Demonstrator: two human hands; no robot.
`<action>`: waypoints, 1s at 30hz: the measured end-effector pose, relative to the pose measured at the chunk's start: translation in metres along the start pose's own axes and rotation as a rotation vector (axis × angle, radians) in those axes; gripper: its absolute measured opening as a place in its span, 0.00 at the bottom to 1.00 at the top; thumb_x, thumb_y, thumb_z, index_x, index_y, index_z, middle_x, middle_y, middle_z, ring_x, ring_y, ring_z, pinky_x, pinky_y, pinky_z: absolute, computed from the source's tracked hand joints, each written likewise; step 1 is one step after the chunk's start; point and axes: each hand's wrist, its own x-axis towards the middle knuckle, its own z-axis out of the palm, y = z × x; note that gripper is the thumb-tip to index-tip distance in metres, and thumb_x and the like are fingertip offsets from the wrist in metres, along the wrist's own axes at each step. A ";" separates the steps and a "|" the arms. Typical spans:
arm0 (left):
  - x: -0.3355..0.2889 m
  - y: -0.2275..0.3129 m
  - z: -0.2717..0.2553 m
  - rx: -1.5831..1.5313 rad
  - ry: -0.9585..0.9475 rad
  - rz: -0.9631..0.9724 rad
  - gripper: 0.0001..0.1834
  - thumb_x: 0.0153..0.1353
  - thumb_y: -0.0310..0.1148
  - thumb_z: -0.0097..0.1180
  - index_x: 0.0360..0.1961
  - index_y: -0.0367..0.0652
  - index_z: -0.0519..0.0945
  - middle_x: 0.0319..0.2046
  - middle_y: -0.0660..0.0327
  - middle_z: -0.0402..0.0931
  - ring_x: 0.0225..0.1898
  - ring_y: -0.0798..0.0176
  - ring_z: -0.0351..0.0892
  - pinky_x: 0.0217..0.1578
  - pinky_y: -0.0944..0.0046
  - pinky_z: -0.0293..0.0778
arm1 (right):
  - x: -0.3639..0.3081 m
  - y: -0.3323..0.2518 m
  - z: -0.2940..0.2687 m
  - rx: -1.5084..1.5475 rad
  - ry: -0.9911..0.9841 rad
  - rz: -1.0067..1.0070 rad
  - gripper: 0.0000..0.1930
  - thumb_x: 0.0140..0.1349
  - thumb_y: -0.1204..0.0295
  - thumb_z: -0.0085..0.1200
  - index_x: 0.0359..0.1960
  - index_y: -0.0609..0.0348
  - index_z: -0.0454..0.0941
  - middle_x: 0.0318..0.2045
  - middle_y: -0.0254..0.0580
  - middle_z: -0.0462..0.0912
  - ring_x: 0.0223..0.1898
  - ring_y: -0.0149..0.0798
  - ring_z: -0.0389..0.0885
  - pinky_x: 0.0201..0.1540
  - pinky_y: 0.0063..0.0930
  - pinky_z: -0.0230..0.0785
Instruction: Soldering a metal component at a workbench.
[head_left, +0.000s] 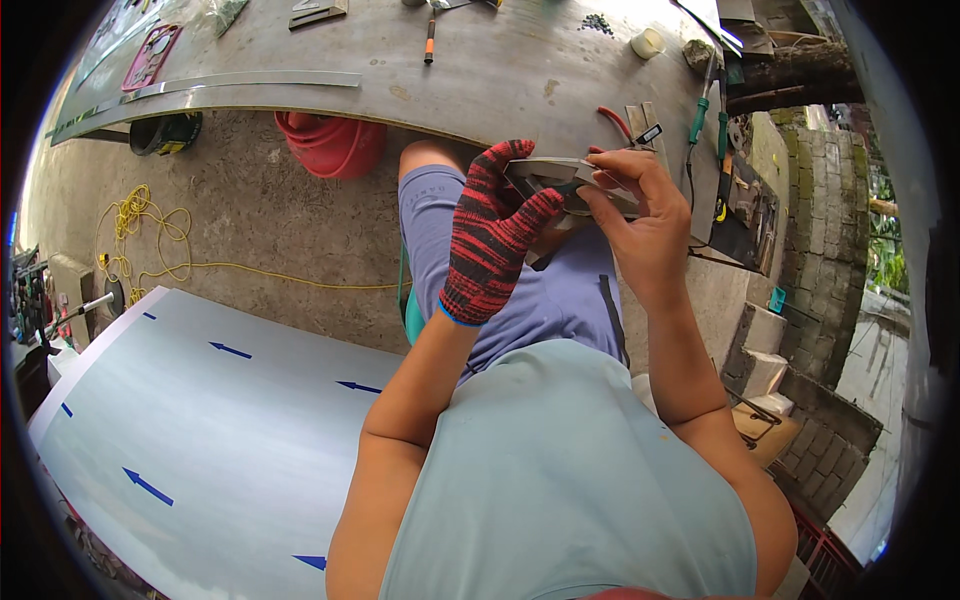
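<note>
My left hand [493,235], in a red and black knit glove with a blue cuff edge, grips the left side of a thin-walled grey metal piece [538,172] above my lap. My bare right hand [648,220] holds the piece's right side, its thumb and fingers closed at the wall. Something dark shows between the hands by the gloved thumb; I cannot make out what it is. The fingers partly hide the metal piece. Just beyond my right hand, red-handled pliers [615,121] lie on the metal-topped table [480,90].
Green-handled soldering irons [699,118], a whitish cup [648,43], dark beads [597,23] and an orange-handled screwdriver [430,45] are on the table. A long metal strip [250,80] lies along its left edge. Red basins [335,145], a yellow cord [290,274] and an arrow-marked white sheet [220,430] are below.
</note>
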 end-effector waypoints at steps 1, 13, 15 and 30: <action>0.000 -0.001 0.000 0.022 -0.009 0.013 0.37 0.61 0.27 0.76 0.69 0.43 0.70 0.50 0.59 0.81 0.50 0.67 0.83 0.54 0.66 0.80 | 0.000 0.001 0.000 -0.001 0.000 0.001 0.15 0.62 0.86 0.68 0.50 0.64 0.84 0.49 0.40 0.86 0.49 0.31 0.86 0.56 0.26 0.78; -0.005 -0.005 -0.005 -0.034 -0.068 -0.064 0.38 0.55 0.31 0.82 0.63 0.46 0.73 0.46 0.62 0.83 0.37 0.71 0.82 0.31 0.71 0.78 | -0.001 0.003 0.001 -0.078 -0.061 -0.013 0.15 0.60 0.85 0.70 0.48 0.65 0.84 0.46 0.41 0.86 0.47 0.33 0.87 0.55 0.27 0.79; -0.005 -0.007 -0.004 -0.035 -0.058 -0.048 0.37 0.54 0.31 0.82 0.62 0.46 0.73 0.46 0.62 0.83 0.37 0.71 0.82 0.31 0.70 0.78 | 0.000 0.001 0.005 -0.041 0.016 -0.025 0.14 0.56 0.81 0.73 0.44 0.63 0.86 0.39 0.43 0.89 0.40 0.40 0.89 0.59 0.33 0.76; -0.005 -0.010 0.001 0.014 -0.054 -0.038 0.35 0.57 0.33 0.81 0.60 0.44 0.72 0.50 0.60 0.81 0.43 0.67 0.83 0.40 0.68 0.82 | 0.000 0.003 0.007 -0.007 0.071 -0.040 0.12 0.56 0.83 0.72 0.40 0.63 0.84 0.35 0.42 0.86 0.36 0.37 0.87 0.51 0.29 0.78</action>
